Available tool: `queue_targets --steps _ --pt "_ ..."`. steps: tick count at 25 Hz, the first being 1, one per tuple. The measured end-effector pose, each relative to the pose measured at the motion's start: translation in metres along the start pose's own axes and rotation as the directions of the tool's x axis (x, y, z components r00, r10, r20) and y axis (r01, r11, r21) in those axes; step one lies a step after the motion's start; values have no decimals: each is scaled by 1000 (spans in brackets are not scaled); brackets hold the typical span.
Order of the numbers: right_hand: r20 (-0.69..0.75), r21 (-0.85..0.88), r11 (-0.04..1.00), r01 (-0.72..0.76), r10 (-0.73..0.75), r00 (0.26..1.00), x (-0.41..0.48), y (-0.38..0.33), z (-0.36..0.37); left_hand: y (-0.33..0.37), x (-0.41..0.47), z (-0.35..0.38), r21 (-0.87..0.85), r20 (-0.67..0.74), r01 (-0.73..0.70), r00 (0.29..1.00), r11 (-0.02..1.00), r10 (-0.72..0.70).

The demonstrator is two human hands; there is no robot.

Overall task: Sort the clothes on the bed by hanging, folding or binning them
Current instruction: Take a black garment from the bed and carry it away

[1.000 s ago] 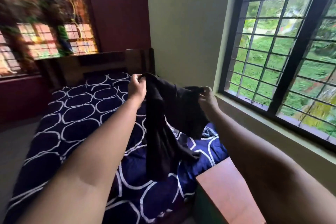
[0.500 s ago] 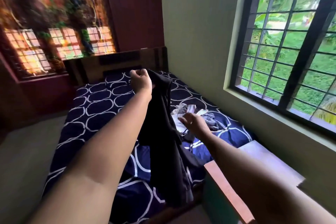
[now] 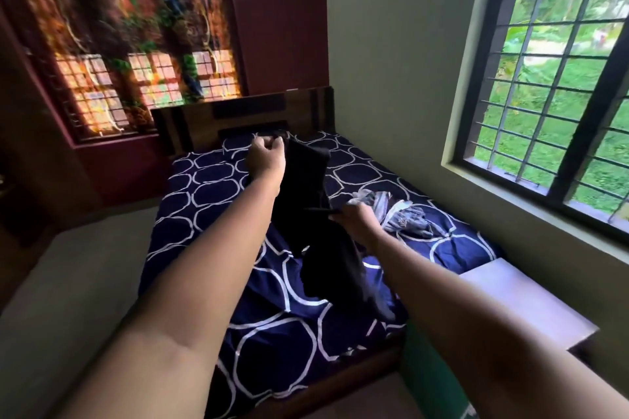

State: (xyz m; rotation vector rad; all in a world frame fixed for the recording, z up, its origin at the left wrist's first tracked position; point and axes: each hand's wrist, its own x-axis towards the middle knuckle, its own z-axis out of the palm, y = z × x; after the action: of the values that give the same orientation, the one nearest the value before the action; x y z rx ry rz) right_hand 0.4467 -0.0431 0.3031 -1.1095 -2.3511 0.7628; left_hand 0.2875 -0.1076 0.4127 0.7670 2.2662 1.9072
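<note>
A black garment hangs in the air over the bed, which has a navy sheet with white ring shapes. My left hand grips the garment's top edge, held up and out. Lower down, my right hand pinches the garment's side near its middle. The cloth's lower part droops onto the sheet. A small heap of grey and white clothes lies on the bed just right of my right hand.
A wooden headboard stands at the far end of the bed. A barred window fills the right wall. A low wooden bench stands under it, with a green container beside the bed's near corner. Bare floor lies to the left.
My right hand let go of the garment, dropped towards the bed, and now pinches the cloth lower down. My left hand kept its grip up high. The view swung left and back.
</note>
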Motion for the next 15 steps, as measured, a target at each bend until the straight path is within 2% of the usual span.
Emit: queue_targets --steps 3,6,8,10,13,14,15 --pt "-123 154 988 -3 22 992 3 -35 -9 -45 -10 -38 145 181 -46 983 988 19" --pt "-172 179 984 -3 34 985 1 -72 -15 -97 -33 -78 158 346 -181 931 971 117" --pt "-188 147 989 -6 34 982 -6 -94 -9 -128 -49 -98 175 485 -274 860 946 159" --pt "-171 139 990 -30 54 984 -12 -107 -2 -149 -59 -109 227 603 -333 786 915 136" --pt "-129 205 978 -40 67 989 -27 -121 2 -156 -69 -117 268 752 -513 640 815 156" --pt "-129 214 976 -38 67 989 -33 -124 2 -156 -71 -115 273 757 -535 632 800 164" --pt "-146 225 974 -39 73 987 -39 -126 1 -155 -73 -113 288 729 -553 656 782 196"
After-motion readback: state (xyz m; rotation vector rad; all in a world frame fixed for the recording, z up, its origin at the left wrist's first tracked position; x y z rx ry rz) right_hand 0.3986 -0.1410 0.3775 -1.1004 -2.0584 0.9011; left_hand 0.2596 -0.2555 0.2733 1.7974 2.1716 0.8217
